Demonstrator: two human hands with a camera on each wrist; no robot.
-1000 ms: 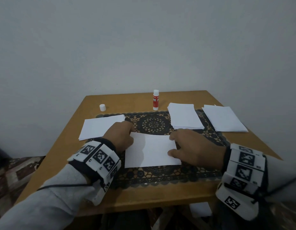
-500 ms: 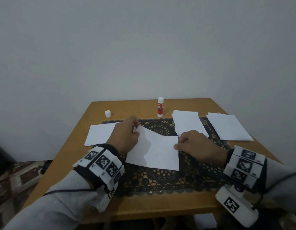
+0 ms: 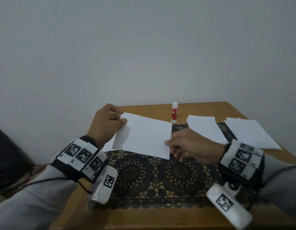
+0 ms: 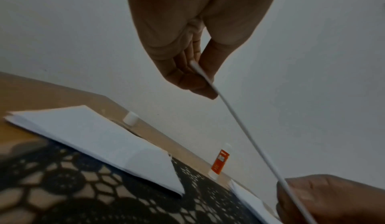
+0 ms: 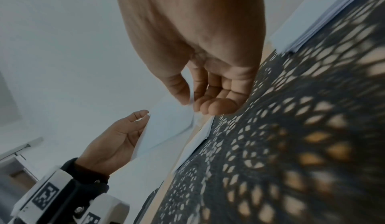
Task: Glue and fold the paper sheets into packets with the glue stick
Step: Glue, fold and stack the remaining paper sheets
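A folded white paper sheet [image 3: 144, 136] hangs in the air above the black lace mat [image 3: 160, 176]. My left hand [image 3: 109, 123] pinches its far left corner, thumb on top. My right hand [image 3: 192, 145] pinches its right edge between thumb and fingers. In the left wrist view the paper sheet [image 4: 245, 133] shows edge-on, running from my left hand [image 4: 200, 72] down to my right hand [image 4: 325, 199]. In the right wrist view the paper sheet [image 5: 166, 127] spans between both hands. The red and white glue stick [image 3: 174, 112] stands upright at the table's back, uncapped, apart from both hands.
A stack of white sheets [image 3: 205, 128] lies right of centre, another stack [image 3: 250, 133] at the far right. A pile of folded paper [image 4: 93, 140] lies on the left, with the white glue cap [image 4: 130, 119] behind it. The wooden table [image 3: 160, 218] meets a plain wall.
Both hands have lifted the paper off the mat. The left hand rose higher and further back, tilting the sheet; the right hand came up with its edge.
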